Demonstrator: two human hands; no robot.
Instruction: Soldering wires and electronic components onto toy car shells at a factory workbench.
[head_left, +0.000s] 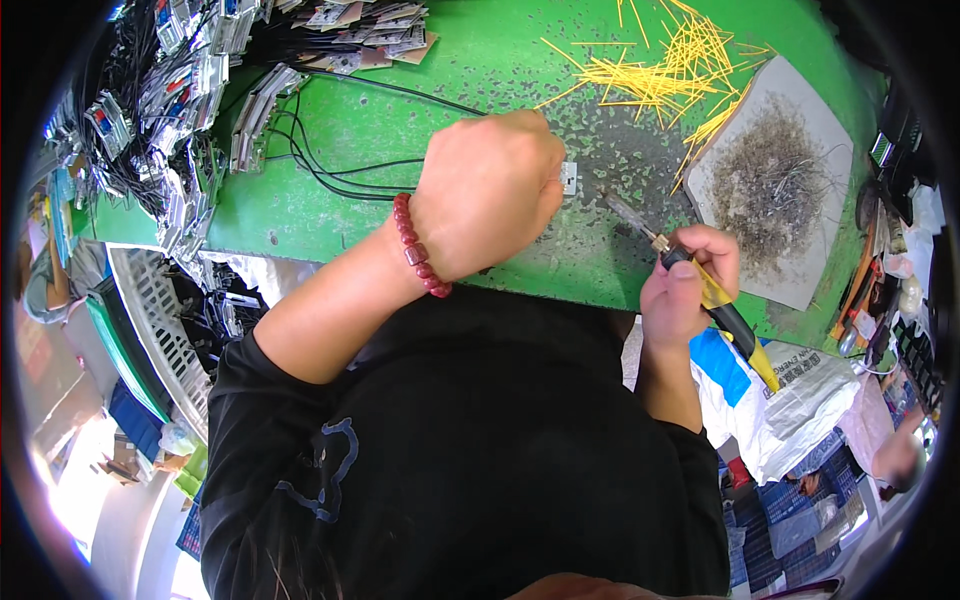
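Observation:
My left hand [492,190], with a red bead bracelet at the wrist, is closed over the green table. From its finger side sticks out a small whitish piece with dark holes [569,178]; most of it is hidden by the hand. Thin black cables [335,175] run leftward from under that hand. In my right hand [692,285] is a soldering iron [738,330] with a yellow and black handle. Its metal tip points up and left, a short gap away from the whitish piece.
A grey board [828,190] with dark residue and wire scraps lies at the right. Thin yellow sticks [650,80] are scattered at the back of the green table [330,235]. Metal-cased parts with black cables [185,110] pile up at the left. A white basket [160,320] stands below.

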